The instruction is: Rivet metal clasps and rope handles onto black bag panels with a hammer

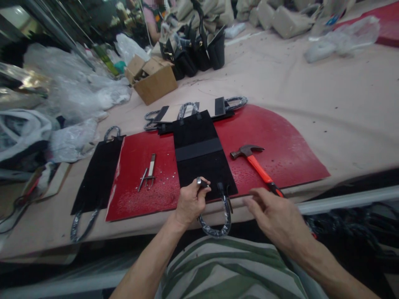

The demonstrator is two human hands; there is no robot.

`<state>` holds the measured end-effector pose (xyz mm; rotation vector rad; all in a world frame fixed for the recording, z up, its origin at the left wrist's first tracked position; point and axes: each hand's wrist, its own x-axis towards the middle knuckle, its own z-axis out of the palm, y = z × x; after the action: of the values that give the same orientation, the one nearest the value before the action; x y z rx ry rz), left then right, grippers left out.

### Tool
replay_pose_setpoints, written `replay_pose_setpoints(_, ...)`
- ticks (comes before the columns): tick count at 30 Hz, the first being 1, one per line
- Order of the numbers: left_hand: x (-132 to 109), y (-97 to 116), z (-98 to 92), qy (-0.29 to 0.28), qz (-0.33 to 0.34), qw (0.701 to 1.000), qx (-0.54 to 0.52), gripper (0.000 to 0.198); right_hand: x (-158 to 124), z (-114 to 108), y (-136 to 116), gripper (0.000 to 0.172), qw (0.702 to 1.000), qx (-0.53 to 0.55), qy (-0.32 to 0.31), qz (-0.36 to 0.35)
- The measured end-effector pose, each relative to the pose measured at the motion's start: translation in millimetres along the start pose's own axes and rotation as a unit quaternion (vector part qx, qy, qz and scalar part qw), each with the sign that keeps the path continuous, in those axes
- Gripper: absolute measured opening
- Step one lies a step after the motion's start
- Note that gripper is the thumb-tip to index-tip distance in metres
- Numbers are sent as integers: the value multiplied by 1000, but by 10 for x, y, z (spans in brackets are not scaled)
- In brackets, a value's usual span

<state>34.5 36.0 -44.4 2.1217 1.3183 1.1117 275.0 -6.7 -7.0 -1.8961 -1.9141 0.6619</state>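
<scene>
My left hand [190,203] is closed around a short metal punch [202,182], whose shiny end shows above the fingers. Under it lies a black bag panel [199,137] with a band across its middle. A plastic-wrapped handle [215,232] curves from the panel's near end over the table edge, beside my left wrist. My right hand [277,216] is over the grip of a claw hammer [257,166], fingers apart and the grip partly hidden beneath. The hammer's head rests on the red board [289,145].
Left on the board lie a pronged tool [151,168] and a thin metal rod [142,179]. Another black panel [98,174] sits further left. Behind are more handled panels [174,113], a cardboard box [156,85] and black bags [199,50]. A person [151,20] is at the back.
</scene>
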Motion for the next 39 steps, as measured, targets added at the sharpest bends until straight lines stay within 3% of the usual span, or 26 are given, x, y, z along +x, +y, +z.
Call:
replay_pose_setpoints(2,4,12,15,6,3,1000,7,11,81,-130,125,22,990,-108,86,-27)
replay_pose_setpoints(3,5,17,24,9,2,1000,9,11,129,-166,187,22,982,-157,99,-39)
replay_pose_setpoints(6,6,19,50,17,-2,1000,6,11,279,-192,336,23,967,-242,61,-42)
replay_pose_setpoints(8,6,13,65,26,1,1000,3,11,375,-185,389,19,978,-210,10,-10)
replay_pose_setpoints(12,10,3,82,36,17,999,-2,11,507,-194,348,9,991,-46,-107,70)
replay_pose_setpoints(15,15,3,90,32,22,999,-3,12,457,-155,209,3,992,-92,-72,47)
replay_pose_setpoints(19,13,-1,106,40,10,999,-6,11,190,31,9,23,983,-183,-23,17)
replay_pose_setpoints(22,10,-8,115,35,5,999,-8,11,-3,214,-77,21,992,-105,-25,62)
replay_pose_setpoints(24,11,-15,117,28,5,1000,-9,10,-73,316,-101,22,994,19,-17,107)
replay_pose_setpoints(26,14,-24,119,28,6,1000,-10,9,-82,359,-102,26,965,209,-15,160)
replay_pose_setpoints(29,19,-35,125,33,6,999,-11,9,14,261,-60,32,841,487,-68,224)
replay_pose_setpoints(31,19,-38,133,35,8,999,-8,10,119,107,-27,31,781,563,-103,249)
replay_pose_setpoints(33,17,-38,143,40,11,999,-7,10,209,-68,-29,25,766,566,-125,277)
replay_pose_setpoints(35,13,-36,153,43,12,999,-9,11,246,-235,-93,23,788,536,-113,280)
replay_pose_setpoints(36,12,-36,157,42,10,999,-10,11,240,-314,-148,26,813,510,-97,263)
replay_pose_setpoints(39,12,-37,162,40,9,999,-7,9,153,-547,-351,39,919,370,-21,130)
